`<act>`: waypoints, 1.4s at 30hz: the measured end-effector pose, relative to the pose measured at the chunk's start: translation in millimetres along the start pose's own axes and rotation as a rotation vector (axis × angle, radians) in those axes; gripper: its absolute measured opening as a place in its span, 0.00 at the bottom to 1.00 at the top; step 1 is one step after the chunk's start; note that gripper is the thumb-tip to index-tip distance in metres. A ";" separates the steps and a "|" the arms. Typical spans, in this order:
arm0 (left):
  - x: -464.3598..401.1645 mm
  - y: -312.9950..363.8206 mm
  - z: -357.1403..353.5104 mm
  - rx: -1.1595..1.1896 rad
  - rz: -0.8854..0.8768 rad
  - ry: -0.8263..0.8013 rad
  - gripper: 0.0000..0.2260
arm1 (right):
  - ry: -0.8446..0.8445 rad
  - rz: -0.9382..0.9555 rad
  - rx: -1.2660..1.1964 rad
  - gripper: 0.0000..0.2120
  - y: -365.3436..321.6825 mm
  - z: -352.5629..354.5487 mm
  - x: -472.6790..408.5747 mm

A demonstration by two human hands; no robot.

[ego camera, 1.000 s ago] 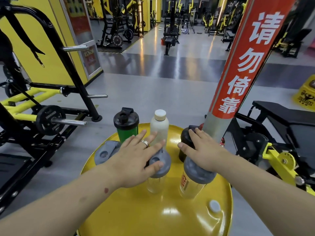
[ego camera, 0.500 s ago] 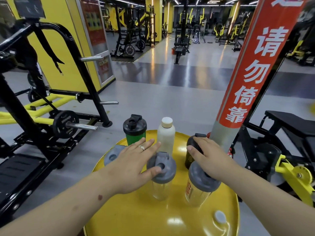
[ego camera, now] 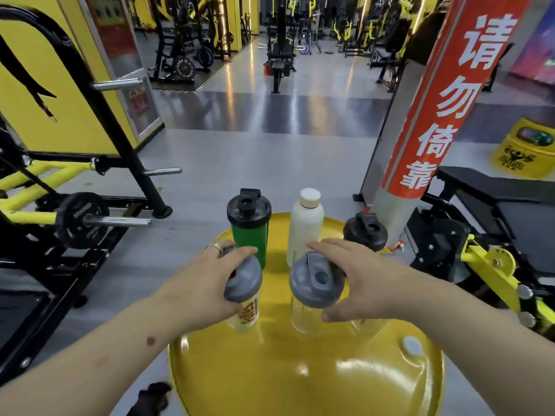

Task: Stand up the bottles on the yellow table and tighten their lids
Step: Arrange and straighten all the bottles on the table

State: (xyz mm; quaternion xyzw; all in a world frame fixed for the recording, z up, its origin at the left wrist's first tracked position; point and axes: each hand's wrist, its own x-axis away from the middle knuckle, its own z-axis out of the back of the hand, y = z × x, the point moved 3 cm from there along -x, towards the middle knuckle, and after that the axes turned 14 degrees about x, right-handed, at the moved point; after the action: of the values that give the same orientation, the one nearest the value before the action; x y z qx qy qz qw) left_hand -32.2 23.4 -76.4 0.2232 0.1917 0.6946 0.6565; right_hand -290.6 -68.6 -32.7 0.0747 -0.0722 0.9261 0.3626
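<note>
Several bottles stand on the round yellow table (ego camera: 300,373). At the back are a green shaker (ego camera: 249,235) with a black lid, a white bottle (ego camera: 305,229) and a black shaker (ego camera: 365,232). My left hand (ego camera: 207,280) grips the grey lid of an upright clear shaker with orange print (ego camera: 247,310). My right hand (ego camera: 366,280) curls around the grey lid of a second clear shaker (ego camera: 315,283), fingers behind and thumb in front. The base of a third clear bottle (ego camera: 368,325) shows under that hand; its lid is hidden.
A small grey cap (ego camera: 413,346) lies on the table's right side. A pillar with a red banner (ego camera: 435,115) stands just behind the table. A black bench (ego camera: 495,205) is at the right, a weight rack (ego camera: 84,217) at the left, a yellow bin (ego camera: 525,148) beyond.
The bottle that lay at the table's left now stands under my left hand. My right hand has shifted from the right shaker to the middle one's lid.
</note>
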 end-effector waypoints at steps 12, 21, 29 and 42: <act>0.1 -0.8 -3.3 0.076 -0.051 0.067 0.44 | 0.021 0.007 -0.034 0.48 -3.6 -19.5 -27.5; -2.3 3.4 -3.4 0.042 -0.058 0.086 0.49 | 0.019 0.006 0.002 0.51 0.0 -21.6 -25.1; -1.5 5.2 -2.3 0.002 -0.072 0.086 0.49 | 0.013 0.005 0.005 0.52 -2.0 -21.2 -24.7; 13.6 31.6 25.4 0.085 -0.016 -0.063 0.46 | 0.050 -0.010 -0.090 0.46 -8.6 13.4 -6.5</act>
State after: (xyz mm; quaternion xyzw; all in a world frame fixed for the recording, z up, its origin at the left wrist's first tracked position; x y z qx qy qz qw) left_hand -44.6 34.3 -36.9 0.2712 0.2019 0.6731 0.6577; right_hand -278.8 -69.2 -20.1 0.0354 -0.1044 0.9218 0.3717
